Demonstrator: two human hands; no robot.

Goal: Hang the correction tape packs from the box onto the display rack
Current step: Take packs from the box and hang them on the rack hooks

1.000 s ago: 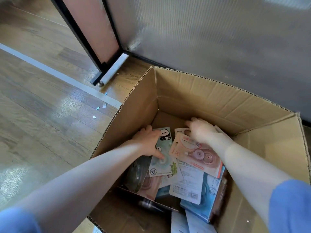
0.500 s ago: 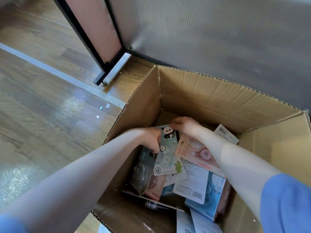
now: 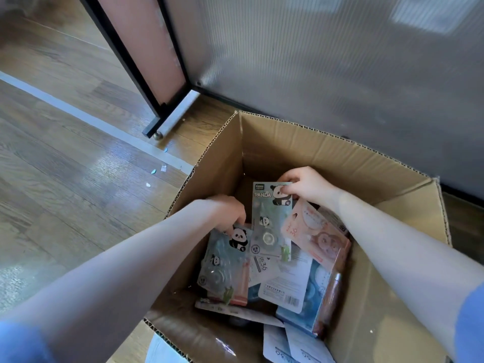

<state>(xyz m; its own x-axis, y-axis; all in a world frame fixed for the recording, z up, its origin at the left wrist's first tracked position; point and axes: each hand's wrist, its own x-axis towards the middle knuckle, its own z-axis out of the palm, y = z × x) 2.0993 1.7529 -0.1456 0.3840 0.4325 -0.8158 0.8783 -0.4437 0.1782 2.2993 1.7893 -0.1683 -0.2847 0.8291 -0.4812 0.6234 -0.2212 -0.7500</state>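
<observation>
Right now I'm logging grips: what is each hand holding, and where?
Right hand pinches the pale green panda card pack at its top edge; left hand grips a second, blister-fronted panda pack at its top.

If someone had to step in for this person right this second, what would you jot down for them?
Left hand: pinching the top of a panda pack at the left side of the box.
Right hand: gripping the top edge of a second panda pack, tilted up.
Other packs: a pink pack and blue and white ones lie loose in the box.
Done: nothing is out of the box yet; the display rack's hooks are not in view.
Left: lift both panda packs out, hang them, then come back for the others.
</observation>
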